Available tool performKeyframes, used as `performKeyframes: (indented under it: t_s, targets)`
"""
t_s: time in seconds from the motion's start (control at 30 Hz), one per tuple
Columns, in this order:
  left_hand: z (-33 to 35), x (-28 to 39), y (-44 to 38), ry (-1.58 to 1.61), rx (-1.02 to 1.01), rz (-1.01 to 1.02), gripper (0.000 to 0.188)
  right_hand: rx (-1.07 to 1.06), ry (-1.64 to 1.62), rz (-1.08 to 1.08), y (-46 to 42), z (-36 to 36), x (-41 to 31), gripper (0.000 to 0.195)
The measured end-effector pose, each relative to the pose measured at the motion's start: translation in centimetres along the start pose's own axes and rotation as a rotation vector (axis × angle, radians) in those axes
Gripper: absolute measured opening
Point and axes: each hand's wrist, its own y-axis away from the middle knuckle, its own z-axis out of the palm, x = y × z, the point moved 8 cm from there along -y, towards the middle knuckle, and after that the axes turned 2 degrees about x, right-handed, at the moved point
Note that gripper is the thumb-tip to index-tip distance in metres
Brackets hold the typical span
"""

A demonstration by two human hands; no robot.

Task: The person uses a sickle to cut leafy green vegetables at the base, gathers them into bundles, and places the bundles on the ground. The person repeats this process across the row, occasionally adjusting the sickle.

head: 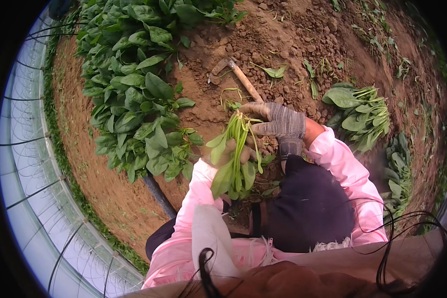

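A small bunch of spinach (239,149) is in my gloved left hand (247,153), with its pale root ends up and its leaves hanging down. The leaves and stems hide much of that hand. My right hand (277,118), in a grey knit work glove, is at the root ends. Its thumb and forefinger are spread on either side of the stem tops; whether they pinch any stem cannot be made out. Just beyond its fingers a short sickle-like hand tool with a wooden handle (247,82) lies on the soil, its bent metal blade (218,69) pointing left.
Dense spinach plants (134,89) grow in a bed at left. Cut spinach lies in one pile (361,111) at right and another pile (398,173) nearer me. Loose leaves (273,71) dot the clods. A dark pipe-like thing (158,195) is by my leg; greenhouse sheeting (33,178) curves along the left.
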Motion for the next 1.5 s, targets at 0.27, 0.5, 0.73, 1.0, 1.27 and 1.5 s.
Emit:
performKeyframes:
  t_s: [0.27, 0.5, 0.73, 1.0, 1.27, 1.5]
  targets:
    - [-1.9, -1.3, 0.1, -0.095, 0.131, -0.109, 0.062, 0.511, -0.181, -0.071, 2.3, -8.5, -0.1, 0.044]
    - [-4.2, -1.4, -4.0, -0.362, 0.181, 0.03, 0.041, 0.639, 0.564, -0.29, 3.3, -7.5, -0.5, 0.032]
    - [-2.4, 0.5, -3.1, -0.966, 0.444, 0.092, 0.048, 0.509, 0.273, -0.231, 2.6, -6.0, -0.1, 0.058]
    - [2.4, 3.5, -2.9, -1.361, 0.443, 0.588, 0.036, 0.325, -0.265, -0.187, 2.2, -3.3, 3.1, 0.116]
    - [3.3, -3.7, -6.8, -0.727, 0.271, 0.194, 0.047, 0.335, -0.345, -0.084, 2.9, -2.6, 1.6, 0.068]
    - [4.7, -5.4, -3.5, -1.143, 0.147, 0.495, 0.077, 0.885, -0.539, -0.203, 11.2, -8.8, 1.5, 0.052]
